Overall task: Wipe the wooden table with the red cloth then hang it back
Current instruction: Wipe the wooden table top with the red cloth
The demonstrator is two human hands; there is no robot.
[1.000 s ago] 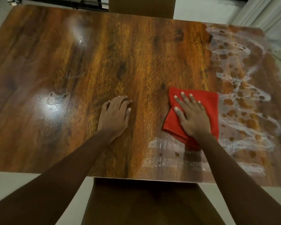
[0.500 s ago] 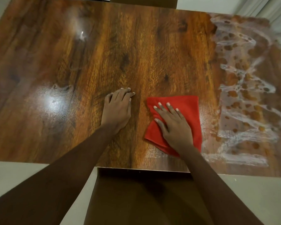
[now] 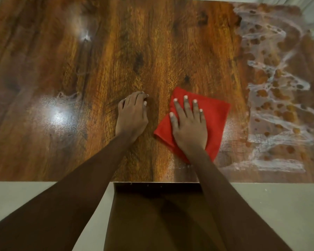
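A glossy wooden table (image 3: 80, 69) fills the upper part of the head view. A folded red cloth (image 3: 216, 113) lies flat on it near the front edge, right of centre. My right hand (image 3: 188, 124) presses down on the cloth with straight, spread fingers. My left hand (image 3: 131, 115) rests palm-down on the bare wood just left of the cloth, not touching it. White foamy streaks (image 3: 279, 98) cover the table's right part.
A brown chair (image 3: 156, 214) stands tucked against the table's front edge, between my forearms. Pale floor (image 3: 43, 196) shows on both sides of it. Bright light reflections lie on the table's left half.
My right hand has slid the red cloth leftward, away from the foamy streaks, then slightly back right, leaving a wiped strip. My left hand has stayed in place.
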